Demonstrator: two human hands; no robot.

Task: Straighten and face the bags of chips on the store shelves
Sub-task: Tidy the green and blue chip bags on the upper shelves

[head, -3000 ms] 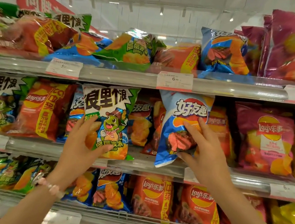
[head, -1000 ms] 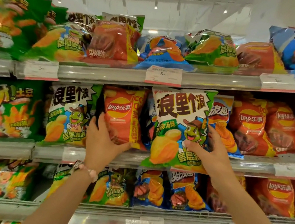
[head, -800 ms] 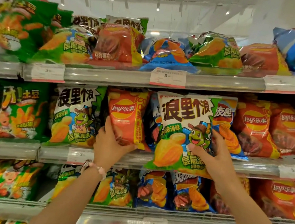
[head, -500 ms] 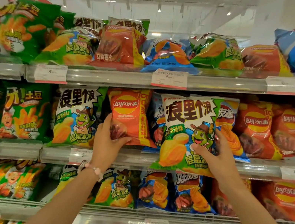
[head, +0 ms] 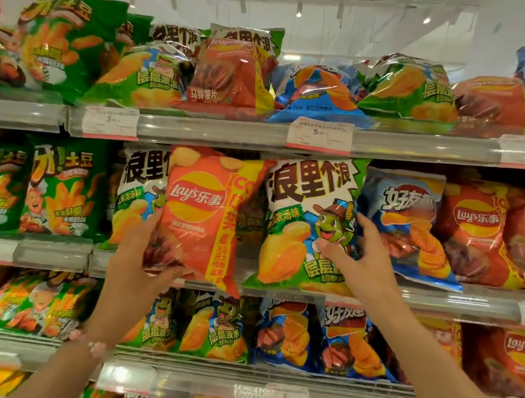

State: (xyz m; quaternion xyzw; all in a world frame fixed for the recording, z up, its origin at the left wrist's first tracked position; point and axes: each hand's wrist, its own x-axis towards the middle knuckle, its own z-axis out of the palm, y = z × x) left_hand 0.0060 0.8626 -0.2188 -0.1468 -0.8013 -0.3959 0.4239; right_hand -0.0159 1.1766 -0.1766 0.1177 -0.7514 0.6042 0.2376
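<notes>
On the middle shelf point(head: 466, 302), my left hand point(head: 140, 258) grips the lower left corner of an orange Lay's bag point(head: 207, 210), which is pulled out in front of the row and faces me upright. My right hand point(head: 358, 260) pinches the right side of a green-and-white frog-mascot bag point(head: 301, 226), thumb on its front, fingers behind its edge. This bag stands upright, its bottom over the shelf lip. A blue bag point(head: 406, 223) stands just right of it. Another frog bag point(head: 137, 191) is partly hidden behind the orange one.
Green fries bags point(head: 61, 186) fill the middle shelf's left end, red Lay's bags point(head: 491, 237) its right. The top shelf point(head: 230, 134) holds mixed bags lying tilted back. The lower shelf point(head: 154, 379) carries frog, blue and red bags. Price tags line each shelf edge.
My left hand has drawn the orange Lay's bag out and to the right, in front of the left frog bag. The frog bag in my right hand shifted left, uncovering the blue bag.
</notes>
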